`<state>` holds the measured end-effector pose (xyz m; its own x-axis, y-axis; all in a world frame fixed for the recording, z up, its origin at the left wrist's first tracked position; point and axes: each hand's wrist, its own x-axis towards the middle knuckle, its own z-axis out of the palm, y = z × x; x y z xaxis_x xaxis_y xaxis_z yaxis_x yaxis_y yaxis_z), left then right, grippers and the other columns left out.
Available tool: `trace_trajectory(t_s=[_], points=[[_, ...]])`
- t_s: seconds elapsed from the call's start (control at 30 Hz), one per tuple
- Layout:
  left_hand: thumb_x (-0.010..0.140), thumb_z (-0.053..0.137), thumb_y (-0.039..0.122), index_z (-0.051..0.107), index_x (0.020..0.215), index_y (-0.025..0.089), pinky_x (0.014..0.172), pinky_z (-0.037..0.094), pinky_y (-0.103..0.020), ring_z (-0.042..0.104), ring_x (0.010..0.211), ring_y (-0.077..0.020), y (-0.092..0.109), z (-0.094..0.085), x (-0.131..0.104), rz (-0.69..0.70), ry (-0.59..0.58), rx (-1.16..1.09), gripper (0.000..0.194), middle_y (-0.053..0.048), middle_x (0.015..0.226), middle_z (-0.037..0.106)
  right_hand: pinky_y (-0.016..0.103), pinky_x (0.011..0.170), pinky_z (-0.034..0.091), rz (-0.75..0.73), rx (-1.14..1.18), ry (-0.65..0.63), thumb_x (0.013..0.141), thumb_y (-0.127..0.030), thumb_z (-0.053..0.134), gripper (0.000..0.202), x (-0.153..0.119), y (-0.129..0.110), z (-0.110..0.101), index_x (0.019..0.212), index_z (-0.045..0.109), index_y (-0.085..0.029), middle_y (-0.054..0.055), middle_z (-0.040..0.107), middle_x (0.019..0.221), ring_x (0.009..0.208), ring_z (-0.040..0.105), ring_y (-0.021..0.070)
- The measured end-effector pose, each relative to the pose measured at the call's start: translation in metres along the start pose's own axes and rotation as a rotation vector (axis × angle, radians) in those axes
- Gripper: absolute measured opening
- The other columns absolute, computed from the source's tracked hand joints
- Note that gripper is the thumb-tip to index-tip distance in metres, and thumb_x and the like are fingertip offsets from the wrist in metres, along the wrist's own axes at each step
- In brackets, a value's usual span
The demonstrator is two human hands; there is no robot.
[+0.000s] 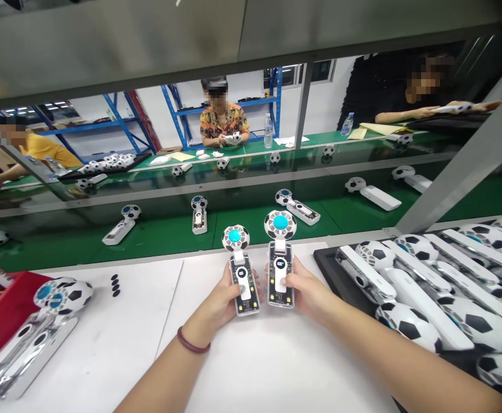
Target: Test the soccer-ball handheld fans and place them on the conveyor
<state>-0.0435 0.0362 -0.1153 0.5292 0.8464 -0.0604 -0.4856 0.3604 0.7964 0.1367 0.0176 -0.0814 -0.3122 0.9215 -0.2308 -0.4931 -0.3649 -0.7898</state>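
My left hand [220, 304] grips a handheld fan [242, 269] with a football-patterned head, a blue centre and a clear handle showing a small lit display. My right hand [304, 289] grips a second fan of the same kind [280, 258], its display lit too. Both fans stand side by side, heads pointing away from me, over the white work surface [255, 361]. A dark red band circles my left wrist.
A black tray [323, 258] of several finished football fans lies at right. More fans rest in a red tray [1, 310] at left, beside several small black pads [115, 285]. Fans lie on the green conveyor [164, 235]. Three other people sit across it.
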Motion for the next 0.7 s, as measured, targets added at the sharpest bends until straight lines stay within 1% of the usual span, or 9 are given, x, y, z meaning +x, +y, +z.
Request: trace_trajectory(t_s=[0.1,0.2,0.3,0.37,0.47,0.57,0.63,0.67,0.7], points=[[0.068,0.067,0.02,0.04,0.104,0.024,0.073,0.047,-0.041,0.057,0.083,-0.0214,0.007,0.004,-0.004,0.019,-0.014,-0.015,0.045,-0.005,0.098,0.053,0.036,0.072,0.045,-0.028,-0.041,-0.006,0.06,-0.014,0.057,0.052,-0.001,-0.002,0.001,0.108,0.039,-0.026,0.0,0.061,0.087,0.081,0.058,0.0204],[0.069,0.067,0.02,0.043,0.101,0.023,0.076,0.047,-0.041,0.056,0.084,-0.0204,0.015,0.01,-0.009,0.064,-0.048,-0.021,0.041,-0.005,0.102,0.051,0.033,0.071,0.044,-0.073,-0.095,-0.038,0.062,-0.016,0.058,0.046,-0.004,-0.005,0.002,0.104,0.041,-0.025,0.0,0.059,0.088,0.082,0.056,0.0186],[0.068,0.069,0.02,0.044,0.103,0.025,0.076,0.047,-0.041,0.056,0.084,-0.0201,0.022,0.017,-0.013,0.11,-0.067,0.006,0.044,-0.005,0.106,0.049,0.032,0.071,0.043,-0.149,-0.162,-0.094,0.064,-0.021,0.063,0.041,-0.007,-0.006,0.001,0.1,0.042,-0.025,0.001,0.057,0.088,0.083,0.054,0.0181],[0.066,0.07,0.021,0.045,0.103,0.025,0.077,0.048,-0.043,0.057,0.084,-0.0204,0.027,0.022,-0.015,0.129,-0.07,0.017,0.045,-0.005,0.107,0.049,0.033,0.073,0.042,-0.212,-0.203,-0.126,0.066,-0.024,0.066,0.042,-0.009,-0.007,0.001,0.101,0.043,-0.026,0.001,0.057,0.09,0.085,0.053,0.0183],[0.065,0.073,0.028,0.052,0.098,0.021,0.076,0.048,-0.041,0.059,0.079,-0.0199,0.037,0.026,-0.017,0.173,-0.049,0.001,0.04,-0.005,0.099,0.053,0.037,0.077,0.043,-0.284,-0.204,-0.163,0.067,-0.03,0.069,0.045,-0.013,-0.012,0.004,0.105,0.045,-0.028,0.003,0.057,0.094,0.088,0.054,0.0202],[0.067,0.068,0.046,0.06,0.089,0.017,0.069,0.049,-0.034,0.059,0.067,-0.017,0.053,0.029,-0.023,0.244,-0.097,0.021,0.037,-0.003,0.081,0.057,0.043,0.082,0.043,-0.222,-0.061,-0.224,0.066,-0.039,0.069,0.042,-0.021,-0.025,0.01,0.103,0.052,-0.03,0.004,0.056,0.1,0.094,0.055,0.0237],[0.067,0.064,0.053,0.063,0.081,0.016,0.064,0.049,-0.033,0.057,0.06,-0.0165,0.069,0.034,-0.031,0.273,-0.14,0.218,0.039,-0.003,0.07,0.058,0.045,0.082,0.045,-0.175,0.031,-0.24,0.065,-0.047,0.068,0.04,-0.029,-0.038,0.013,0.098,0.057,-0.029,0.004,0.056,0.098,0.09,0.056,0.0243],[0.066,0.065,0.051,0.065,0.079,0.017,0.063,0.05,-0.033,0.058,0.061,-0.0176,0.078,0.038,-0.037,0.311,-0.107,0.41,0.037,-0.004,0.068,0.06,0.045,0.08,0.046,-0.19,0.02,-0.222,0.065,-0.049,0.067,0.039,-0.034,-0.046,0.013,0.096,0.058,-0.029,0.004,0.056,0.093,0.085,0.057,0.0237],[0.067,0.067,0.047,0.066,0.08,0.018,0.062,0.05,-0.033,0.059,0.063,-0.0192,0.088,0.042,-0.043,0.382,-0.038,0.657,0.032,-0.006,0.07,0.062,0.043,0.077,0.048,-0.239,-0.052,-0.188,0.065,-0.048,0.068,0.036,-0.038,-0.054,0.012,0.094,0.059,-0.028,0.004,0.057,0.088,0.081,0.058,0.0229]])
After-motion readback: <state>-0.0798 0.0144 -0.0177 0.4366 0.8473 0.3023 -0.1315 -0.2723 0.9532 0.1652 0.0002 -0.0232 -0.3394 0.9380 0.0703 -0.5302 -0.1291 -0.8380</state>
